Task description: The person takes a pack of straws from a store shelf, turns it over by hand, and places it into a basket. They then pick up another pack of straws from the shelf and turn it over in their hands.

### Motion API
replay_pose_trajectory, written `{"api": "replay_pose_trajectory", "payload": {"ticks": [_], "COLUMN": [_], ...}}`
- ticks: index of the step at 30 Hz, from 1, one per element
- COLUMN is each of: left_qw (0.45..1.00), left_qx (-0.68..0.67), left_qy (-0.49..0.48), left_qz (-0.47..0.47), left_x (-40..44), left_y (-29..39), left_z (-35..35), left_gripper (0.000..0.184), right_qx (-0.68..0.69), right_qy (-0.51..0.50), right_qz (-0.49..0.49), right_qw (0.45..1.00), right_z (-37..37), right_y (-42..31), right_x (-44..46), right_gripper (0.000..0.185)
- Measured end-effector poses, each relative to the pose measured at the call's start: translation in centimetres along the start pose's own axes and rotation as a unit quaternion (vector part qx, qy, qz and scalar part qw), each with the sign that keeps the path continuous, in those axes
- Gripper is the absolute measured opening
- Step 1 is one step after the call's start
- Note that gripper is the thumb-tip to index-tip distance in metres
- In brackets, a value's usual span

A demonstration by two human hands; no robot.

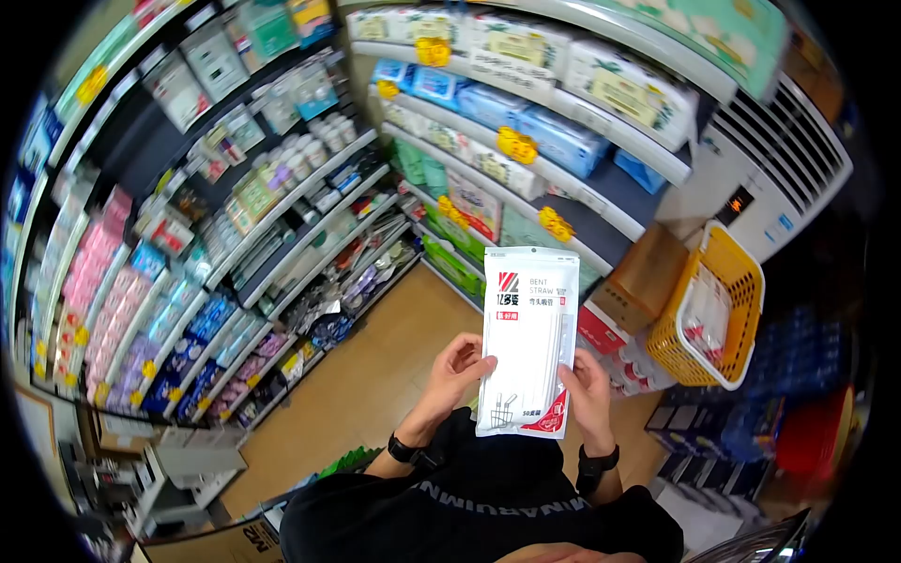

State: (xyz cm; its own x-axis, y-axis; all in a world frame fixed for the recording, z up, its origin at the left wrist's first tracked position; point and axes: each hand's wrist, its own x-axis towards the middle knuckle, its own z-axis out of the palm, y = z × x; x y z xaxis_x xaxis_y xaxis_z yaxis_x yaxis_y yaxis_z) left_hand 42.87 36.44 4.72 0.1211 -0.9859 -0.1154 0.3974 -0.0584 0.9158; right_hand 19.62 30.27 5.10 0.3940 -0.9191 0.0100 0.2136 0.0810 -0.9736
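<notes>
A white plastic pack of bent straws (526,352) is held upright in front of my body, its printed front facing up at me. On its left edge my left hand (455,373) pinches the pack with the thumb on the front. My right hand (588,392) grips the lower right edge, thumb on the front and the other fingers mostly behind. The pack has a red and black logo at the top and a red corner at the bottom right. Both wrists wear dark bands.
Shelves of tissue packs (526,122) stand ahead. Shelves of toiletries (178,291) run along the left. A yellow basket (664,328) with white packs inside rests at the right, beside a cardboard box (643,277) and a white air conditioner (765,174). Tan floor (366,347) shows between.
</notes>
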Motion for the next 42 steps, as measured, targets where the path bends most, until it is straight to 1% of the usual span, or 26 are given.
{"api": "replay_pose_trajectory", "payload": {"ticks": [1,3,4,6,9,13,15,18,19,22,23,25,27,29,30,31,33,34,35,37,38,39,41,42], "left_qw": [1.0,0.998,0.997,0.992,0.985,0.978,0.978,0.977,0.976,0.981,0.98,0.978,0.976,0.973,0.97,0.971,0.969,0.97,0.972,0.97,0.972,0.972,0.978,0.976], "left_qx": [0.005,0.008,0.013,0.023,0.026,0.046,0.061,0.058,0.061,0.061,0.066,0.097,0.112,0.121,0.127,0.125,0.107,0.122,0.118,0.142,0.135,0.134,0.113,0.127], "left_qy": [-0.016,-0.048,-0.061,-0.115,-0.157,-0.187,-0.189,-0.196,-0.198,-0.174,-0.175,-0.175,-0.176,-0.19,-0.198,-0.195,-0.204,-0.192,-0.186,-0.188,-0.192,-0.189,-0.174,-0.173], "left_qz": [-0.007,-0.028,-0.037,-0.055,-0.073,-0.082,-0.069,-0.066,-0.071,-0.058,-0.062,-0.06,-0.065,-0.05,-0.058,-0.057,-0.094,-0.086,-0.087,-0.056,-0.02,-0.021,-0.023,-0.024], "left_x": [0.7,1.9,2.5,3.7,5.5,8.1,9.2,11.1,11.6,13.4,14.0,15.3,16.6,17.5,17.8,18.1,18.3,18.7,18.8,19.1,19.4,19.5,19.7,19.9], "left_y": [-0.1,-0.3,-0.3,-0.6,-1.9,-4.1,-5.0,-6.7,-7.1,-8.4,-8.7,-9.4,-10.9,-12.2,-12.7,-13.1,-14.0,-15.7,-16.0,-16.5,-17.4,-17.5,-17.6,-17.6], "left_z": [0.7,2.3,3.1,5.0,8.1,13.1,15.8,19.8,21.2,25.5,26.6,29.2,31.0,32.8,33.5,34.3,35.6,35.3,35.7,36.1,35.9,36.0,36.0,36.0], "left_gripper": [0.019,0.03,0.03,0.035,0.037,0.037,0.036,0.035,0.035,0.037,0.037,0.036,0.036,0.041,0.051,0.051,0.058,0.06,0.06,0.057,0.054,0.054,0.051,0.049], "right_qx": [0.005,0.005,0.002,0.008,0.015,0.021,0.02,0.002,0.006,0.032,0.038,0.009,0.021,0.014,0.025,0.023,0.013,-0.006,-0.009,-0.008,-0.042,-0.043,-0.125,-0.1], "right_qy": [0.018,0.055,0.077,0.105,0.15,0.174,0.183,0.166,0.17,0.136,0.139,0.144,0.15,0.152,0.154,0.151,0.175,0.19,0.184,0.214,0.219,0.217,0.21,0.212], "right_qz": [-0.004,-0.014,-0.019,-0.025,-0.035,-0.046,-0.048,-0.036,-0.034,0.003,0.004,-0.031,-0.015,-0.003,-0.002,-0.001,-0.027,-0.016,-0.011,0.019,0.017,0.02,-0.017,0.025], "right_qw": [1.0,0.998,0.997,0.994,0.988,0.983,0.982,0.986,0.985,0.99,0.99,0.989,0.988,0.988,0.988,0.988,0.984,0.982,0.983,0.977,0.975,0.975,0.97,0.972], "right_z": [-0.7,-2.3,-3.1,-4.8,-7.6,-12.3,-14.7,-18.7,-20.1,-24.3,-25.4,-27.7,-30.0,-32.2,-33.2,-34.3,-36.2,-37.0,-38.0,-39.8,-40.2,-41.0,-42.5,-42.9], "right_y": [0.0,0.0,0.0,-0.5,-1.1,-1.7,-2.7,-4.0,-4.3,-4.9,-4.9,-4.9,-5.1,-5.2,-5.2,-5.0,-5.1,-5.5,-5.6,-5.6,-6.2,-6.2,-5.9,-6.6], "right_x": [-0.4,-1.0,-1.5,-2.3,-3.4,-4.9,-5.4,-5.8,-6.0,-5.7,-5.4,-4.8,-4.7,-4.7,-4.5,-4.2,-3.5,-3.2,-2.9,-2.4,-1.8,-1.1,0.2,0.7], "right_gripper": [0.028,0.029,0.029,0.029,0.032,0.039,0.043,0.053,0.053,0.055,0.055,0.057,0.06,0.063,0.067,0.067,0.069,0.067,0.067,0.065,0.061,0.061,0.06,0.062]}}
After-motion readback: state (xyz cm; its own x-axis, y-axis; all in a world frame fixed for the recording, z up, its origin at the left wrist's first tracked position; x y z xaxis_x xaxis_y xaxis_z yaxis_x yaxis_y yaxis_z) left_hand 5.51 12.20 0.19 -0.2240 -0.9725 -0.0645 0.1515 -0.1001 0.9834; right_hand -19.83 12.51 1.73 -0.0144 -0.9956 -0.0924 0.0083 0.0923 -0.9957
